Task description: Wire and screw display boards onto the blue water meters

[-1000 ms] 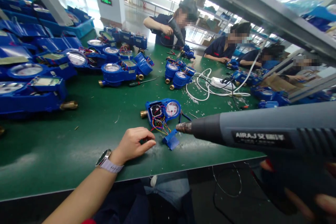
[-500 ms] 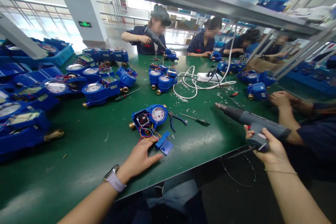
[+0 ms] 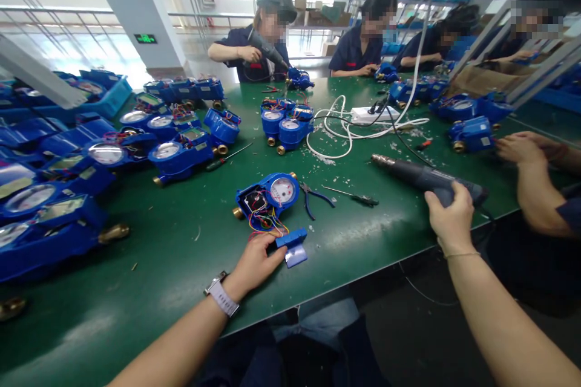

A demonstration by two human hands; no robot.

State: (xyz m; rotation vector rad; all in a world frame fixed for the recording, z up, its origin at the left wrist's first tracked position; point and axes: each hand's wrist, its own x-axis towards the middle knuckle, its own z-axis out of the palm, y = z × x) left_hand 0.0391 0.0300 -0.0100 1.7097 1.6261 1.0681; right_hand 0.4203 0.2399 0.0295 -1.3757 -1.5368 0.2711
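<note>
My left hand (image 3: 261, 261), with a watch on the wrist, pinches the left end of a small blue plastic cover (image 3: 293, 238) between thumb and fingers. Coloured wires run from near the cover to an opened blue water meter (image 3: 282, 190) with a round dial and brass ends. My right hand (image 3: 450, 217) is closed around the handle of a dark grey heat gun (image 3: 415, 174). The gun lies low at the table's right side, nozzle pointing left; its handle is mostly hidden by my hand. Pliers (image 3: 314, 198) and a screwdriver (image 3: 358, 198) lie between the meter and the gun.
Many blue meters (image 3: 181, 154) crowd the left of the green table (image 3: 181, 290). A white power strip (image 3: 370, 113) with looped cables lies beyond the gun. A co-worker's hands (image 3: 521, 148) are at the right; other people sit across the table. An overhead shelf beam crosses the top.
My right hand has brought the heat gun forward from the table's edge and lowered it over the tabletop. My left thumb has closed in on the blue cover, which has turned slightly.
</note>
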